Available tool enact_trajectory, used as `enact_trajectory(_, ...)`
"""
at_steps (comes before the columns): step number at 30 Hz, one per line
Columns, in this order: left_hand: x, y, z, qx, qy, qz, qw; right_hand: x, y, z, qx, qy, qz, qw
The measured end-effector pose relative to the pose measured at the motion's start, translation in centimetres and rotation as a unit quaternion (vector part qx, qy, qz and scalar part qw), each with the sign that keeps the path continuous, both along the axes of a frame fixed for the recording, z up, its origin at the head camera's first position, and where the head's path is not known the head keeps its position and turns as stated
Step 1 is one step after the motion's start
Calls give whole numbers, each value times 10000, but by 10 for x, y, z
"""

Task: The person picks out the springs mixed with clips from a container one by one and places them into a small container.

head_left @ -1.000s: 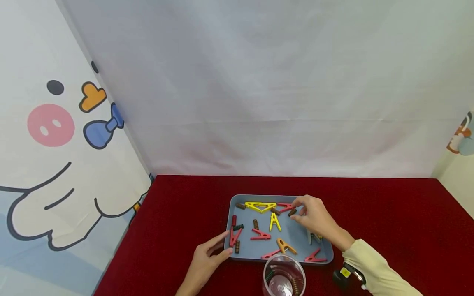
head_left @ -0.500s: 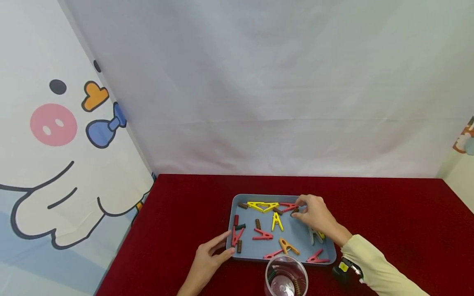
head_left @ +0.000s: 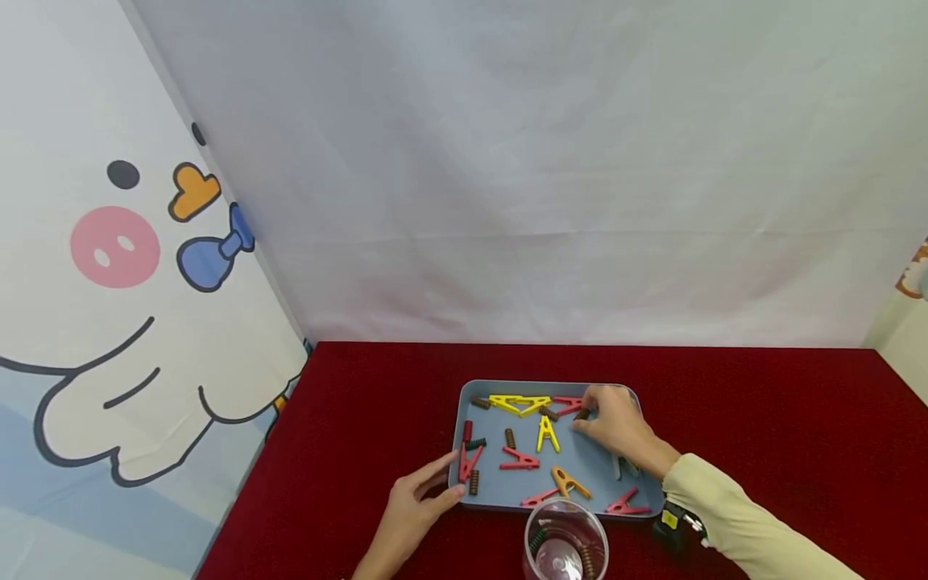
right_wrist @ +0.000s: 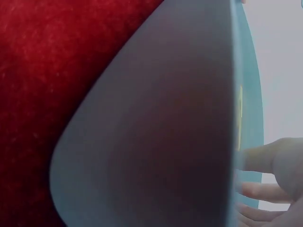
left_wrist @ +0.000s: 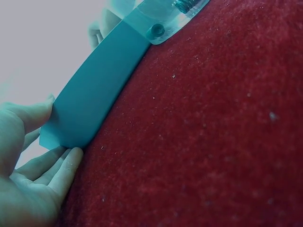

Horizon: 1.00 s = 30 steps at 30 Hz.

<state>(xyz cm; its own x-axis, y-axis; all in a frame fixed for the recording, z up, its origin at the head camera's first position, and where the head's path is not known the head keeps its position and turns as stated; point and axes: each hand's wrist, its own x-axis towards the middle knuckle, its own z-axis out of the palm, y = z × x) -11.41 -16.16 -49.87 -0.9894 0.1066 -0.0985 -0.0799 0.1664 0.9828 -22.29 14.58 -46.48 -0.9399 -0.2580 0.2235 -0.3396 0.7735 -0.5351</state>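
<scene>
We are seeing the right hand (head_left: 618, 420) pinching a dark spring (head_left: 582, 415) toward the tray (head_left: 500, 489)'s far-right corner; the left hand (head_left: 412, 507), fingers apart, is touching its near-left corner.

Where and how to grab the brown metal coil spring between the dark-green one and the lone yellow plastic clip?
Likely best: pinch the brown metal coil spring at mid-length, across its left and right sides, from above. It lies pointing away from the person, both long sides look free, and a red plastic clip lies by its near end.
</scene>
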Motion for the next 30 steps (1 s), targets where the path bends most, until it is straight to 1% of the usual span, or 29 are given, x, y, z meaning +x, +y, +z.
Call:
enact_trajectory(5,0,1,1,-34,44,-7,10000,1,-2,-3,-126,24,15,9999)
enact_trajectory(13,0,1,0,16,24,-21,10000,0,-3,-3,-100,-90,-75,9999)
enact_trajectory(16,0,1,0,-15,18,-19,10000,1,-2,-2,-99,-23,-61,9999)
enact_trajectory(20,0,1,1,-27,-20,-7,10000,3,1,-1,-172,167,7,9997)
enact_trajectory(23,0,1,1,-41,-29,-2,10000,4,3,0,-274,191,57,9994)
enact_trajectory(30,-1,0,0,-128,3,41,9999,5,7,2,-420,-125,159,9989)
